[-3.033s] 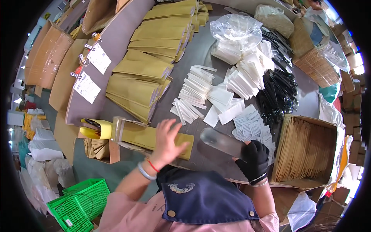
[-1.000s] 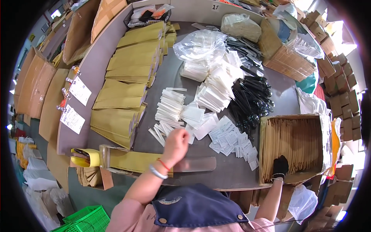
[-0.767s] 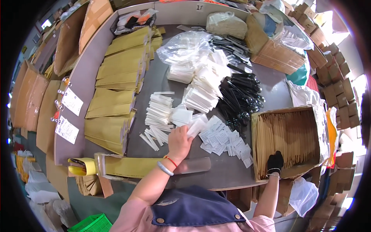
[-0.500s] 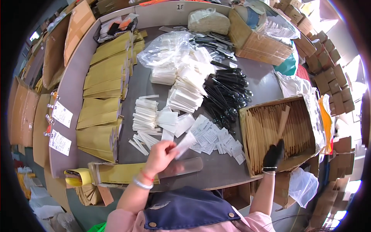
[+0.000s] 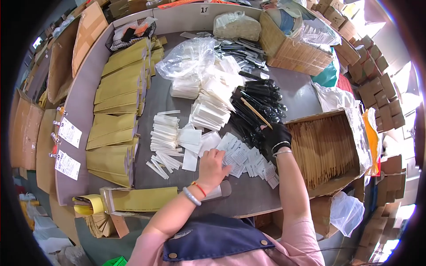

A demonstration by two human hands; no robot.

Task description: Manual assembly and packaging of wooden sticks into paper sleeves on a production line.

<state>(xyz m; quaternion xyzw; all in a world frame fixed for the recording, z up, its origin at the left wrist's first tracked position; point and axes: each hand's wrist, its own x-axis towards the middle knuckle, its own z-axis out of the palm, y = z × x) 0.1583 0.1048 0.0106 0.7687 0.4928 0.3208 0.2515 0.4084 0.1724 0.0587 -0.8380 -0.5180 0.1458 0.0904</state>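
My left hand (image 5: 213,169) is over the small printed paper slips (image 5: 235,150), its fingers apart and touching the pile's near left edge. Below it, a white strip (image 5: 214,193) lies on a clear, round-ended plastic piece (image 5: 225,188). My right hand (image 5: 278,136), in a black glove, grips a brown paper envelope (image 5: 256,111), seen almost edge-on. That hand is above the near end of a heap of long black items in clear wrap (image 5: 262,98). Flat white packets (image 5: 211,111) are stacked left of the heap.
On the right, an open carton (image 5: 310,190) holds tightly packed brown envelopes (image 5: 324,148). Yellow padded mailers (image 5: 117,93) lie in rows on the left. Plastic film (image 5: 188,57) covers some white packets. Another carton (image 5: 297,57) stands at the back right.
My right hand has moved left out of the carton, bringing a brown envelope over the black items. My left hand has let go of a white strip and moved right to the printed slips.
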